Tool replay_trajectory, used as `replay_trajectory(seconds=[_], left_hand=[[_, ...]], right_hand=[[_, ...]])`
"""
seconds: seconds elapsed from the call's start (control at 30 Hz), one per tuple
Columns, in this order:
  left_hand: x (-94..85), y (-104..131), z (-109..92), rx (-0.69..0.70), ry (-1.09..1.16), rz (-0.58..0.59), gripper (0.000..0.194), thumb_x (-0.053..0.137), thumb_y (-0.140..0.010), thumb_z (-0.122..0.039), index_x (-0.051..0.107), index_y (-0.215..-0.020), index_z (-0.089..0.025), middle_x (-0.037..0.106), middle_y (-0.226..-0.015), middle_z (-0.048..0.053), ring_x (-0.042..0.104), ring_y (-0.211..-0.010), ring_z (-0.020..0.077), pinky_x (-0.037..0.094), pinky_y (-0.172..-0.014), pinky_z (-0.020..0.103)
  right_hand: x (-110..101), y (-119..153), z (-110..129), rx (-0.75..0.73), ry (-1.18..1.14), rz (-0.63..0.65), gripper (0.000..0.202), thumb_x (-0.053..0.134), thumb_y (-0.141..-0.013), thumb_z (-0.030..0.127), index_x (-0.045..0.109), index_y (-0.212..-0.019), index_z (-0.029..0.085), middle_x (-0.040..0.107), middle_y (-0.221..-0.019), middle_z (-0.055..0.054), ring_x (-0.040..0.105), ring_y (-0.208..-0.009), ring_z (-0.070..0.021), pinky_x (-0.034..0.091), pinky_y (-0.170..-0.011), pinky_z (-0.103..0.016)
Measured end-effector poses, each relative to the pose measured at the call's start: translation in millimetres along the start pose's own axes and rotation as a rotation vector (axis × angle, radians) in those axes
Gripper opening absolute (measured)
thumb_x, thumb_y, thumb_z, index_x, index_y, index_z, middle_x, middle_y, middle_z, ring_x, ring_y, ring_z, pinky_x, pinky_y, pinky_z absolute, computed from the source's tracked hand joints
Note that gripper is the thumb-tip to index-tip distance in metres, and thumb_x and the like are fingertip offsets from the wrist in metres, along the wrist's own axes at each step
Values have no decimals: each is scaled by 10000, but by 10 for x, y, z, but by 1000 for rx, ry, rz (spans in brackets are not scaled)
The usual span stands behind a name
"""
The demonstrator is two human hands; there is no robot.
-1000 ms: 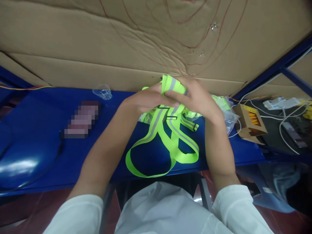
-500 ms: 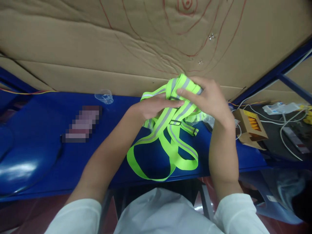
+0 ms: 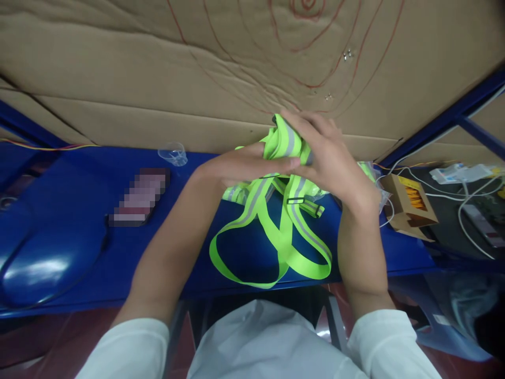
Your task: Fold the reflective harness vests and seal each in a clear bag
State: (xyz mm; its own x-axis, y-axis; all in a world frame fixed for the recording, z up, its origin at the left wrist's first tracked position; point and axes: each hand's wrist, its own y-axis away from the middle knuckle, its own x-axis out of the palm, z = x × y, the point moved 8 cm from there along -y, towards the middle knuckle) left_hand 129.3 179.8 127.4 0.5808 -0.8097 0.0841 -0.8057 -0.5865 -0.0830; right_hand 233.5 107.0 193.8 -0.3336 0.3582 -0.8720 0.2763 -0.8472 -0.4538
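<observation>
A neon yellow-green strap bundle (image 3: pixel 284 138) with grey reflective stripes is bunched between my two hands above the blue table. My left hand (image 3: pixel 252 163) is wrapped under and in front of the bundle, its thumb side toward the right. From the right, my right hand (image 3: pixel 325 152) presses on the bundle, fingers over its top and side. Loose strap loops (image 3: pixel 246 273) hang down and lie toward the table's front edge. Black buckles (image 3: pixel 295 200) show on the straps. More folded straps in clear plastic lie behind and below the hands.
On the blue table (image 3: pixel 189 210) are a pixelated phone-like object (image 3: pixel 144 195) and a clear plastic cup-like piece (image 3: pixel 173 153) at left. An open cardboard box (image 3: pixel 410 205) and white cables stand at right. A cardboard sheet (image 3: pixel 158 68) with red lines rises behind.
Both hands have closed further around the bundle, and my right fingers have risen over its top. The upper straps are more folded, and the right hanging loop has shifted slightly right.
</observation>
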Motion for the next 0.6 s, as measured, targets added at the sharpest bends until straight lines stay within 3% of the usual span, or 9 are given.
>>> replay_trajectory(seconds=[0.1,0.17,0.23,0.3,0.4,0.5,0.6], left_hand=[[108,-27,-48,35,14,-3,484,876,-787,-341,728,-1235,-230,741,-1271,58,677,-1229,283,549,-1030,372],[109,-37,-65,37,76,-50,449,859,-806,-337,721,-1213,-203,755,-1219,70,693,-1189,281,561,-1009,379],[83,-34,-86,39,142,-97,364,841,-825,-309,731,-1145,-175,772,-1137,75,724,-1101,270,577,-975,388],[39,-23,-123,66,203,-138,260,825,-840,-272,741,-1054,-151,778,-1078,79,744,-1011,257,591,-947,407],[11,-16,-146,81,199,-125,230,830,-836,-257,750,-1018,-143,776,-1070,80,751,-994,259,590,-957,433],[65,-6,-172,80,101,-20,390,888,-770,-249,758,-1131,-178,772,-1125,63,731,-1111,283,571,-1008,417],[69,43,-253,89,14,-20,426,888,-775,-318,761,-1168,-214,775,-1080,27,723,-1139,297,579,-985,395]], right_hand=[[-64,-26,0,-76,-115,-20,884,767,-891,480,354,-1638,251,431,-1600,-152,379,-1508,-360,313,-1270,-559],[-147,-28,-33,-142,-265,-64,966,790,-833,610,348,-1635,300,359,-1674,-98,296,-1574,-332,274,-1310,-510],[-234,-22,-167,-94,-399,-154,927,752,-822,697,377,-1605,372,341,-1697,-31,279,-1592,-320,307,-1303,-503],[-235,-3,-342,55,-504,-218,771,681,-865,730,486,-1522,378,486,-1610,-24,418,-1523,-326,438,-1218,-511],[-74,26,-482,270,-647,-192,538,644,-910,705,693,-1235,279,751,-1222,-48,692,-1200,-310,617,-965,-470],[3,28,-508,359,-724,-262,402,725,-894,611,724,-1004,224,777,-1000,-37,747,-936,-256,647,-803,-412],[25,-17,-502,342,-714,-323,366,737,-890,585,718,-968,228,774,-1022,-29,743,-959,-244,645,-836,-408]])
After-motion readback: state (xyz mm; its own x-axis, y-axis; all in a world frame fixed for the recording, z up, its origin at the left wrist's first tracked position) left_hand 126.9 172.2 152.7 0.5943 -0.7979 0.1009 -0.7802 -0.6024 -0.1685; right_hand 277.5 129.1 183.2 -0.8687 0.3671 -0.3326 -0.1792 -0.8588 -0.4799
